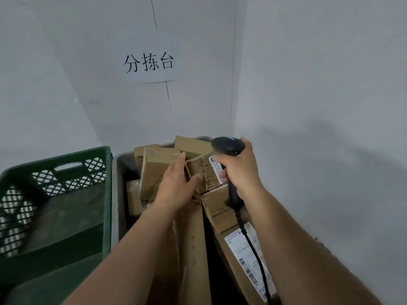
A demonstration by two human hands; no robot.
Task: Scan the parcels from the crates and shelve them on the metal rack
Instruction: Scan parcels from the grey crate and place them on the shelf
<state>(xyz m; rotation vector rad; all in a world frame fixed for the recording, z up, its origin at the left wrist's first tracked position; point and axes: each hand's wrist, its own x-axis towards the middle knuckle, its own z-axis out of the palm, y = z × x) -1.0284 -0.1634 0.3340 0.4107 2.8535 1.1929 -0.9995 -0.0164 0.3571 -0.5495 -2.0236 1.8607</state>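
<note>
Not much going on besides plain pale walls tbh. The back wall (66, 62) fills the upper left and middle of the frame, and a white paper sign (149, 60) is stuck on it at upper centre with three big black handwritten characters, 分拣台. A thin dark line (154, 14) runs down the wall from the top edge, goes behind the sign and comes out below it; can't tell if it's a seam or a wire. The side wall (319, 73) takes up the right side and meets the back wall at a corner (234, 73), with a soft grey shadow (330, 150) across its middle.
</note>
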